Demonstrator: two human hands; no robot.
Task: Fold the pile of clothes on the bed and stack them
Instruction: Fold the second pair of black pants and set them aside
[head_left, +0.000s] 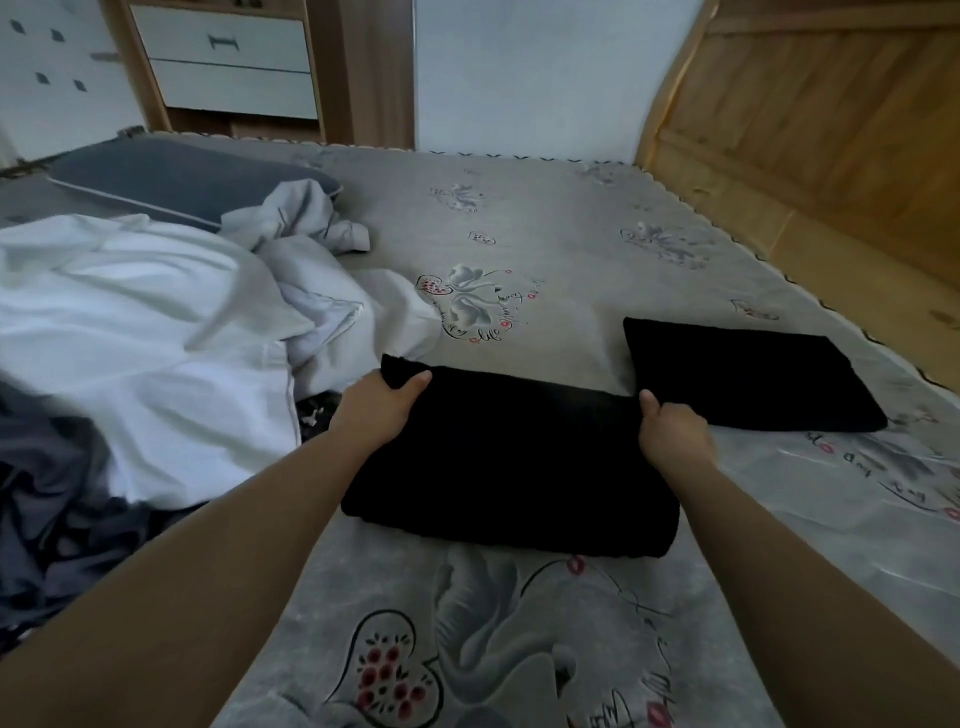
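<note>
The black garment (511, 462) is hiding both hands' fingers beneath its far corners; the dark clothes (47, 519) are running off the left edge.

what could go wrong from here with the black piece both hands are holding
The left hand and right hand grip only the far corners of the black folded garment, so lifting may let it sag and unfold. The folded black stack lies close by; a careless placement could shift it.

Left hand (382, 410): arm outstretched, thumb on top, pinching far left corner of black garment (509, 467).
Right hand (672, 434): arm outstretched, pinching far right corner.
</note>
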